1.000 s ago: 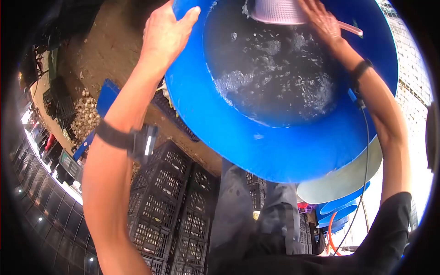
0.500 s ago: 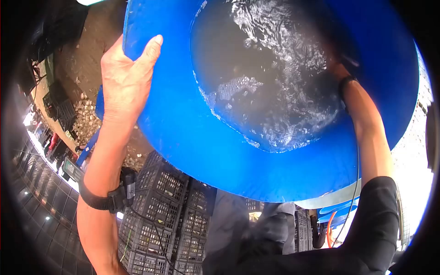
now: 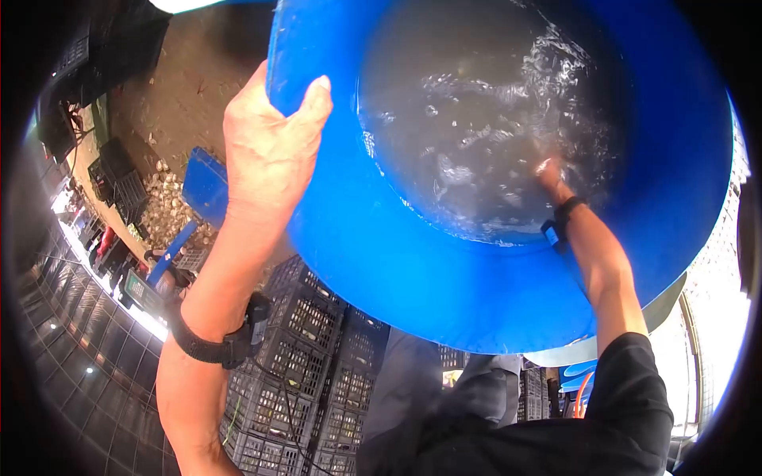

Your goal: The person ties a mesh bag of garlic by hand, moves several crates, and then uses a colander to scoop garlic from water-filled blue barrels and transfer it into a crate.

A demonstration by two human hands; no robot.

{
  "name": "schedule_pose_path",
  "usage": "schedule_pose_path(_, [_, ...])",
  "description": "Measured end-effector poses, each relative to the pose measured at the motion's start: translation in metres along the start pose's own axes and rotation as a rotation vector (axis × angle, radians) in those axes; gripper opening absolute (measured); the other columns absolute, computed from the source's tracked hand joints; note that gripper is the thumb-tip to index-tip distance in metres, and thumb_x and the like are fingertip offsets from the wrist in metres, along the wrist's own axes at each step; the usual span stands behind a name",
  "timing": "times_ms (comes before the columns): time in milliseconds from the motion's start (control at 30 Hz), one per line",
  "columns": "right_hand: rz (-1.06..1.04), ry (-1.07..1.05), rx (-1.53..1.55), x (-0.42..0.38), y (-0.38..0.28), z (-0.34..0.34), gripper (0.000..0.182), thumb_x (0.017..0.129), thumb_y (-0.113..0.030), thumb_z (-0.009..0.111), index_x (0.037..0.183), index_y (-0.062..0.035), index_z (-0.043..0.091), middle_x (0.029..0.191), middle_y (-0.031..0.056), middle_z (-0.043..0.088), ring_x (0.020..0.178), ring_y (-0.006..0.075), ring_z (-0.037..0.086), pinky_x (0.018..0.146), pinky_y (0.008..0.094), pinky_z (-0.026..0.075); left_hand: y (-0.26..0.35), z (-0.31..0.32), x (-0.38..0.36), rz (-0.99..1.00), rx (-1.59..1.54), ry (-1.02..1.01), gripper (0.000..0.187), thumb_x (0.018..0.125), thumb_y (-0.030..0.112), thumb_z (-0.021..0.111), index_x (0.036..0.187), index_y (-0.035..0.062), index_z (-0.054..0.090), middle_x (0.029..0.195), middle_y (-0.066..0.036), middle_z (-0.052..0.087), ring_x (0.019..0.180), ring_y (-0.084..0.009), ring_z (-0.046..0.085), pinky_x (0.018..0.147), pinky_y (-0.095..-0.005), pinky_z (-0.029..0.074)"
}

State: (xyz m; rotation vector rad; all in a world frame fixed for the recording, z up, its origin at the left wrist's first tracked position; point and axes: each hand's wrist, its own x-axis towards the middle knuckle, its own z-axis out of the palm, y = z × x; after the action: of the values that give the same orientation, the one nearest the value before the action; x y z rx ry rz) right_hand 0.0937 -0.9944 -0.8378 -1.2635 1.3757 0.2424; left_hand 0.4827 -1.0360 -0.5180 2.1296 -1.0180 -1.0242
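Note:
A large blue plastic tub (image 3: 397, 278) fills the upper middle of the view, with murky, rippling water (image 3: 468, 119) in it. My left hand (image 3: 274, 143) is closed over the tub's left rim, thumb on the inner side and the other fingers hidden behind the wall. My right hand (image 3: 548, 170) is dipped in the water near the tub's right side. Its fingers are lost below the cloudy surface, so I cannot see whether they hold anything. A black strap with a small device (image 3: 557, 226) circles my right wrist, just above the water.
Stacked dark plastic crates (image 3: 298, 317) stand below the tub, beside my legs. On the floor at left lies a heap of pale, roundish pieces (image 3: 167, 198), near a blue panel (image 3: 206, 186). A thin cable hangs by my left forearm. Bright light comes in at right.
My right hand has moved left and nearer to me through the water, and its wrist strap now shows clearly. The splashing has eased. My left hand keeps its hold on the rim.

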Motion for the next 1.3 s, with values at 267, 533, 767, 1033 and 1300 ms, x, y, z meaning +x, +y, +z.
schedule_pose_path(267, [0.062,-0.2,0.694,-0.033,-0.076,0.077,0.024,0.089,-0.013,0.06,0.112,-0.0039,0.064,0.094,0.0082,0.067,0.083,0.0245,0.063,0.074,0.0388,0.053,-0.011,-0.005,0.002,-0.017,0.044,0.023,0.027,0.084,0.021,0.064,0.101,0.0,0.064,0.075,-0.01,0.067,0.065,-0.0185,0.063,0.068,-0.0341,0.052])
schedule_pose_path(533, [-0.017,-0.133,0.523,-0.007,-0.102,-0.042,0.03,0.085,-0.017,0.064,0.105,0.0053,0.064,0.088,0.0116,0.067,0.074,0.0194,0.063,0.064,0.0348,0.053,-0.016,-0.009,0.007,0.039,0.236,0.029,0.031,0.084,0.025,0.063,0.105,0.0024,0.066,0.074,-0.013,0.068,0.07,-0.0265,0.067,0.075,-0.0394,0.052])
schedule_pose_path(767, [-0.426,0.481,-0.043,-0.027,-0.132,-0.175,0.058,0.082,-0.006,0.053,0.139,-0.0034,0.045,0.109,0.0155,0.066,0.093,0.0234,0.065,0.083,0.0328,0.052,-0.008,-0.008,0.007,-0.032,0.234,-0.003,0.029,0.085,0.025,0.062,0.105,0.0048,0.066,0.072,-0.011,0.068,0.071,-0.0252,0.067,0.075,-0.0386,0.052])
schedule_pose_path(1033, [-0.48,0.718,-0.73,-0.028,-0.12,-0.197,0.067,0.083,-0.001,0.05,0.147,-0.011,0.033,0.11,0.0278,0.064,0.093,0.0466,0.064,0.077,0.052,0.052,-0.01,-0.009,0.008,-0.003,0.257,0.02,0.026,0.085,0.022,0.062,0.103,0.0051,0.066,0.071,-0.011,0.068,0.069,-0.0252,0.067,0.075,-0.0384,0.052])
schedule_pose_path(1300, [-0.057,0.349,-0.945,0.003,-0.013,-0.144,0.063,0.084,-0.013,0.058,0.143,-0.0042,0.038,0.133,0.0246,0.051,0.107,0.0392,0.061,0.086,0.0466,0.053,-0.009,-0.01,0.01,0.015,0.233,0.006,0.027,0.084,0.022,0.061,0.105,0.0045,0.066,0.075,-0.013,0.068,0.071,-0.0278,0.067,0.076,-0.0395,0.052])
